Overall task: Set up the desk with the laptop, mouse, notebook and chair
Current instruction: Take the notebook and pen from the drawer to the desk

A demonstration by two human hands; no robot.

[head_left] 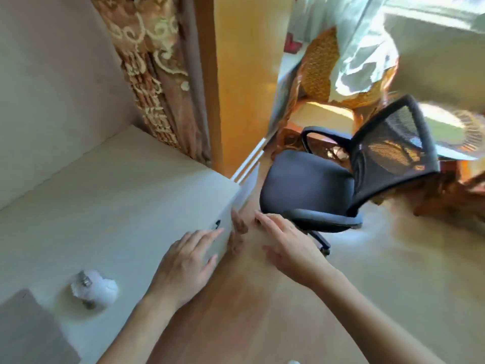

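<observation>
A black office chair (309, 185) with a mesh back and armrests stands on the floor to the right of the white desk (110, 195). My left hand (189, 261) rests flat on the desk's right edge, fingers apart, holding nothing. My right hand (286, 245) hovers open over the floor, fingertips just short of the chair's near armrest and apart from it. A grey flat object (29, 332), possibly a laptop or notebook, lies at the desk's lower left corner, cut off by the frame. No mouse is visible.
A crumpled white plastic wrap (94, 287) with small metal parts lies on the desk. A patterned brown curtain (157, 82) hangs behind the desk. A wicker chair (322, 72) with a pale cloth stands beyond the office chair. Wooden floor (367, 271) lies open to the right.
</observation>
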